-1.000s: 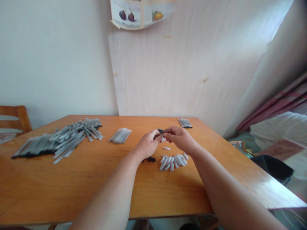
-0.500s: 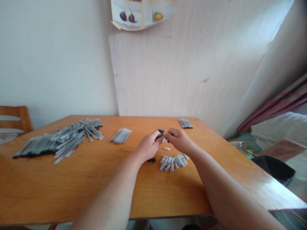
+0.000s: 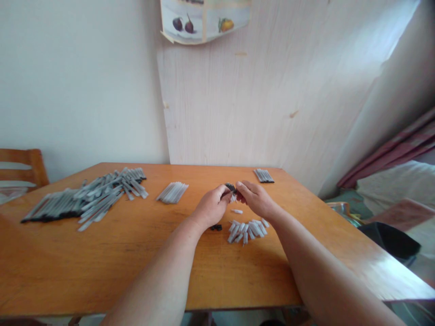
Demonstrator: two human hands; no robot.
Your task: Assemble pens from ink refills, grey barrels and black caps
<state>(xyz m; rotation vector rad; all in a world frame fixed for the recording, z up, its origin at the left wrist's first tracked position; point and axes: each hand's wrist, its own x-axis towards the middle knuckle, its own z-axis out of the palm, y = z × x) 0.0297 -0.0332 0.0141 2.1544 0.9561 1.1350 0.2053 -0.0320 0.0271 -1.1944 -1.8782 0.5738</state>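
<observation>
Table (image 3: 136, 267): wood, varnished look, scuffed in places, glossy at right. Chair (image 3: 37, 165): smooth wood. Long tubes (image 3: 172, 192): translucent, plastic by look. Short white pieces (image 3: 253, 228): likewise plastic-looking. Small black pieces (image 3: 216, 227): finish too small to tell. Wall (image 3: 78, 90): matt. Panel (image 3: 231, 113): smooth, wood-grained. Picture sheet (image 3: 207, 34): paper. Curtain (image 3: 390, 154): cloth. Bin (image 3: 387, 235): smooth, plastic-looking.

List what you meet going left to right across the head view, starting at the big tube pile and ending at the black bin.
Big tube pile, small tube bundle, left hand, right hand, black bin.
</observation>
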